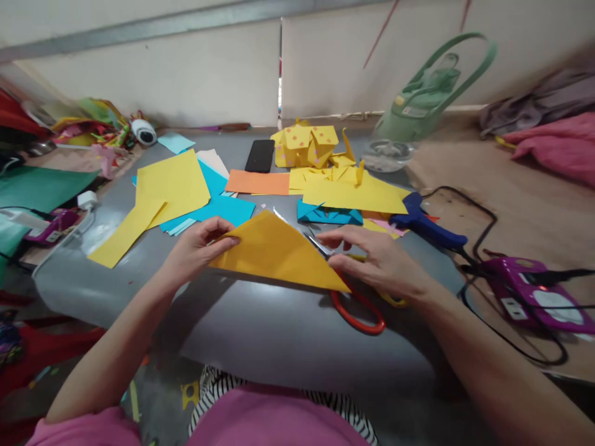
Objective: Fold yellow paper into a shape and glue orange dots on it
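My left hand pinches the left corner of a folded, triangular sheet of yellow paper, thumb on top. The sheet's peak points away from me, and its long edge lies toward me. Over its right side hovers my right hand, fingers curved and apart from the thumb; the thumb tip is at the paper's edge, and I cannot tell if it touches. Scissors with a red handle lie under that hand and partly under the paper, metal blades showing. A yellow loop shows beneath my right palm.
Yellow sheets, blue paper and an orange strip spread across the grey table. Behind are a black phone, folded yellow paper pieces and a green-topped bottle. A blue glue gun and a corded purple power strip sit right.
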Demonstrator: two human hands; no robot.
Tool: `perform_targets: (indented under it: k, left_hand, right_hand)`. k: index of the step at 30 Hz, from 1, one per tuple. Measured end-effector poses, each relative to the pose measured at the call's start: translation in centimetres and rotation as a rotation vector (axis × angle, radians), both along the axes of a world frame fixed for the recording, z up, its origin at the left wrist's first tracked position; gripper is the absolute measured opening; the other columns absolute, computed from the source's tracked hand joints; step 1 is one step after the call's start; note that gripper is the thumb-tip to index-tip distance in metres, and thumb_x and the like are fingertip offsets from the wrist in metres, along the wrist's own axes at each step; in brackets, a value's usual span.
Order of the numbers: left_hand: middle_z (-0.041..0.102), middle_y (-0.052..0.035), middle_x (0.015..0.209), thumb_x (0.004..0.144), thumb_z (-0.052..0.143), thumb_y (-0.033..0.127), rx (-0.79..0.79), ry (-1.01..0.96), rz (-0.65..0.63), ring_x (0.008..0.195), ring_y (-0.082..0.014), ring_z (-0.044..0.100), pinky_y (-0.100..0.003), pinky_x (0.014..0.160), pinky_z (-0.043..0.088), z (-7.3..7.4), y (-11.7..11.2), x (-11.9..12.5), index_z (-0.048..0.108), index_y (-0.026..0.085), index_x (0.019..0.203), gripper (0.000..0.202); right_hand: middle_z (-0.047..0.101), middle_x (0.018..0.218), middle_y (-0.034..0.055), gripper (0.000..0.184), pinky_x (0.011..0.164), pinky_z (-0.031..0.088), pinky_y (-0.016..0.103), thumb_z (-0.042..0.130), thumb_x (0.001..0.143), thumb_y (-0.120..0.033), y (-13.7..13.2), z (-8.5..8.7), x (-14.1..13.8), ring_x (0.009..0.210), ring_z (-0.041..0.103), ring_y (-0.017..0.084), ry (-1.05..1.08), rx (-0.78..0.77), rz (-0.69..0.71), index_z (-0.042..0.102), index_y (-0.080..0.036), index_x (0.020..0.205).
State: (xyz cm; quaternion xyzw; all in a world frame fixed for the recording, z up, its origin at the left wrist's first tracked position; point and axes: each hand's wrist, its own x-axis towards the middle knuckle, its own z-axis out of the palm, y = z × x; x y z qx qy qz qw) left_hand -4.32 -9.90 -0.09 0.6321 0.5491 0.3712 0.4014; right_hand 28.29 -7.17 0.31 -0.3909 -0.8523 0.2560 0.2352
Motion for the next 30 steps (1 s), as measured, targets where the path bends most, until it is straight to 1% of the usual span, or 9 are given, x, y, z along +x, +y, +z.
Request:
perform_targets:
  k: [6,10,14,16,18,21,24,27,30]
  left_hand:
    - [0.055,0.0024,0.074,0.077,0.07,0.044,-0.019,-0.036,-0.045,0.065,-0.0107,0.051,-0.024,0.059,0.039,1.1,2.6,2.0,0.057,0.019,0.081,0.029]
    - [0.06,0.0005,0.082,0.08,0.068,0.046,-0.073,-0.063,-0.102,0.068,-0.012,0.057,-0.025,0.06,0.044,1.1,4.6,2.2,0.055,0.019,0.087,0.031]
    - [0.063,-0.0024,0.095,0.085,0.065,0.046,0.002,0.022,-0.081,0.075,-0.0131,0.061,-0.026,0.065,0.047,1.1,5.3,1.6,0.059,0.02,0.108,0.036]
    - [0.064,-0.0044,0.102,0.088,0.062,0.047,0.05,0.118,-0.04,0.079,-0.0149,0.063,-0.028,0.066,0.049,1.3,4.9,1.1,0.058,0.021,0.119,0.041]
    - [0.065,-0.007,0.112,0.089,0.063,0.046,0.189,0.221,-0.023,0.092,-0.0187,0.065,-0.032,0.076,0.052,1.4,3.9,0.9,0.058,0.021,0.122,0.042]
    - [0.066,-0.0082,0.116,0.086,0.07,0.045,0.508,0.469,-0.148,0.111,-0.0247,0.06,-0.04,0.094,0.048,0.7,1.8,1.3,0.062,0.021,0.115,0.039]
    - [0.069,-0.0076,0.108,0.09,0.066,0.039,0.708,0.727,-0.349,0.098,-0.0233,0.062,-0.037,0.084,0.048,-0.8,-0.2,2.6,0.063,0.02,0.108,0.027]
    - [0.07,-0.0032,0.091,0.096,0.056,0.023,0.83,0.909,-0.393,0.08,-0.019,0.062,-0.033,0.073,0.045,-2.2,-1.6,3.6,0.062,0.019,0.093,0.008]
    - [0.065,-0.0002,0.076,0.097,0.045,0.01,0.902,1.019,-0.39,0.066,-0.0159,0.056,-0.031,0.064,0.04,-2.9,-2.5,3.6,0.057,0.02,0.08,0.022]
  right_hand:
    - [0.073,0.082,0.0039,0.035,0.067,0.049,0.032,0.062,0.086,-0.057,-0.1,0.6,0.6,0.073,0.064,0.019,0.043,-0.228,-0.13,0.07,-0.023,0.087]
    - [0.067,0.079,0.0028,0.042,0.063,0.047,0.031,0.067,0.081,-0.059,0.4,0.1,1.1,0.071,0.061,0.018,0.146,-0.39,-0.176,0.067,-0.022,0.099]
    - [0.061,0.08,0.0013,0.045,0.061,0.044,0.029,0.065,0.083,-0.058,0.6,-0.7,1.1,0.07,0.055,0.016,0.258,-0.419,-0.263,0.064,-0.022,0.11]
    - [0.06,0.084,0.0015,0.046,0.062,0.044,0.028,0.066,0.083,-0.057,0.5,-0.9,0.9,0.072,0.055,0.016,0.316,-0.421,-0.308,0.061,-0.024,0.115]
    - [0.06,0.088,0.002,0.046,0.065,0.045,0.028,0.067,0.082,-0.056,0.5,-0.9,0.7,0.077,0.055,0.016,0.36,-0.432,-0.333,0.059,-0.025,0.116]
    - [0.059,0.088,0.0019,0.046,0.063,0.044,0.027,0.068,0.082,-0.056,0.5,-1.1,0.4,0.076,0.054,0.016,0.342,-0.51,-0.3,0.058,-0.025,0.114]
    - [0.057,0.085,0.0007,0.044,0.059,0.041,0.026,0.066,0.084,-0.057,0.6,-1.5,0.0,0.071,0.051,0.014,0.305,-0.576,-0.246,0.057,-0.024,0.112]
    - [0.057,0.086,0.0005,0.043,0.06,0.042,0.026,0.065,0.085,-0.057,0.6,-1.8,-0.4,0.071,0.052,0.014,0.268,-0.585,-0.199,0.055,-0.023,0.11]
    - [0.063,0.088,0.0029,0.038,0.065,0.044,0.03,0.056,0.091,-0.055,0.3,-1.6,-0.9,0.075,0.057,0.017,0.108,-0.46,-0.141,0.058,-0.022,0.108]
